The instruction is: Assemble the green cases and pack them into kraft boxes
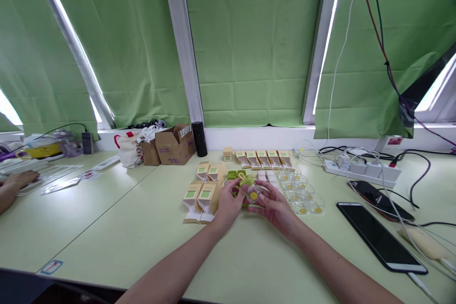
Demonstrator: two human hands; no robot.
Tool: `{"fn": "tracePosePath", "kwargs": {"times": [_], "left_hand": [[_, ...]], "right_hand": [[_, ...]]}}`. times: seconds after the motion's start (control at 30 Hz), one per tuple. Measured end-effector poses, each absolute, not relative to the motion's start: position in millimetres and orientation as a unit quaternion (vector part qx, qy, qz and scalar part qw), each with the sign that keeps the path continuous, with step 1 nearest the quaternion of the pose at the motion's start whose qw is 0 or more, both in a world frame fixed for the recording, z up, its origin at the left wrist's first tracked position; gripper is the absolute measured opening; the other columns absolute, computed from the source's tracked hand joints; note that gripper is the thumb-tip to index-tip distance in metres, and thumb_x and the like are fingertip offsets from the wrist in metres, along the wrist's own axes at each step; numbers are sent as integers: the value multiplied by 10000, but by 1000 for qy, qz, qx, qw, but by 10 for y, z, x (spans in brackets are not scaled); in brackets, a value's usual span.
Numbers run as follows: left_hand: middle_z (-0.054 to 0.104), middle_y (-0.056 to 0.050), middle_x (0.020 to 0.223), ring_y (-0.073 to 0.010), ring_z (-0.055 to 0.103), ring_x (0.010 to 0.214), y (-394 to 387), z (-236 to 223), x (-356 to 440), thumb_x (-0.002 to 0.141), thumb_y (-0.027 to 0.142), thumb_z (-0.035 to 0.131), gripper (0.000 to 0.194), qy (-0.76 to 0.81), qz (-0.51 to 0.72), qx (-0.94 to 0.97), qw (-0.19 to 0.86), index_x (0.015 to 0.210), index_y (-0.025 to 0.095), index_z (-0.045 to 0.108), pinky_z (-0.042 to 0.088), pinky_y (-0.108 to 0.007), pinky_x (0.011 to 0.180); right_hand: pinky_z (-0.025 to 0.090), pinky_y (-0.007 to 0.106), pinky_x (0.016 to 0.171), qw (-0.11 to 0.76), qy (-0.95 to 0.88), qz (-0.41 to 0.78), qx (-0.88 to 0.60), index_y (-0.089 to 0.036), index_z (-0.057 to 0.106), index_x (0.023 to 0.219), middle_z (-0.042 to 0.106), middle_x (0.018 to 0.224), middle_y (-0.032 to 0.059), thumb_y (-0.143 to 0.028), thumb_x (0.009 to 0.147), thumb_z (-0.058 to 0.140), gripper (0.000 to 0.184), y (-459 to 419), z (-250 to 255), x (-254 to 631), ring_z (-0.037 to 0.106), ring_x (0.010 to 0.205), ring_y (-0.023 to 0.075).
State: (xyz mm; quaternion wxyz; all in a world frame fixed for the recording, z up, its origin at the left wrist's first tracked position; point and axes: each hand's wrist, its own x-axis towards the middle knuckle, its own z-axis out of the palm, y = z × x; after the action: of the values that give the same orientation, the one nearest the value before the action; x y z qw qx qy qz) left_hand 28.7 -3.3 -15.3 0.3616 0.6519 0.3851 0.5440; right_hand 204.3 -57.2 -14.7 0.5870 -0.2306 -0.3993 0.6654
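My left hand (230, 202) pinches a small green plastic case part with a loop (246, 181). Fingers of my right hand (273, 208) close on a clear plastic cover with a yellow dot (253, 195), held against the green part. Whether the two parts are joined, I cannot tell. More green cases (232, 174) lie behind my left hand, partly hidden by it. To the right of my right hand, several clear covers with yellow dots (302, 194) stand in rows. Small white blocks (271, 175) lie between the green cases and the clear covers.
Open cardboard boxes with green labels (199, 199) stand left of my hands, and another row (262, 159) stands behind. A phone (379, 235), cables and a power strip (361, 171) occupy the right. At the far left is another person's hand (19, 183). A brown carton (174, 145) sits at the back.
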Motion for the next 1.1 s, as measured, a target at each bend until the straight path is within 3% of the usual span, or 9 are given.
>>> {"fn": "tracePosePath", "kwargs": {"times": [0.27, 0.77, 1.1], "left_hand": [[720, -144, 1175, -271, 719, 980, -28, -193, 288, 868, 686, 701, 634, 386, 533, 653, 375, 1219, 158, 722, 609, -369, 793], [740, -132, 1108, -275, 696, 1002, -77, -159, 270, 859, 637, 745, 573, 343, 538, 662, 394, 1181, 163, 753, 576, -374, 861], [692, -140, 1124, -265, 677, 1004, -98, -137, 258, 886, 602, 733, 536, 343, 522, 690, 366, 1192, 162, 737, 578, -392, 878]], "right_hand": [[623, 476, 923, 590, -406, 660, -228, -285, 652, 1232, 723, 1191, 44, -345, 787, 908, 517, -560, -164, 2052, 752, 1019, 258], [609, 425, 875, 600, -468, 585, -279, -298, 650, 1216, 698, 1010, 23, -440, 736, 930, 574, -556, -175, 2030, 683, 956, 213], [582, 418, 882, 610, -519, 519, -298, -308, 621, 1257, 701, 1104, 61, -414, 749, 907, 592, -540, -218, 2004, 677, 980, 238]]}}
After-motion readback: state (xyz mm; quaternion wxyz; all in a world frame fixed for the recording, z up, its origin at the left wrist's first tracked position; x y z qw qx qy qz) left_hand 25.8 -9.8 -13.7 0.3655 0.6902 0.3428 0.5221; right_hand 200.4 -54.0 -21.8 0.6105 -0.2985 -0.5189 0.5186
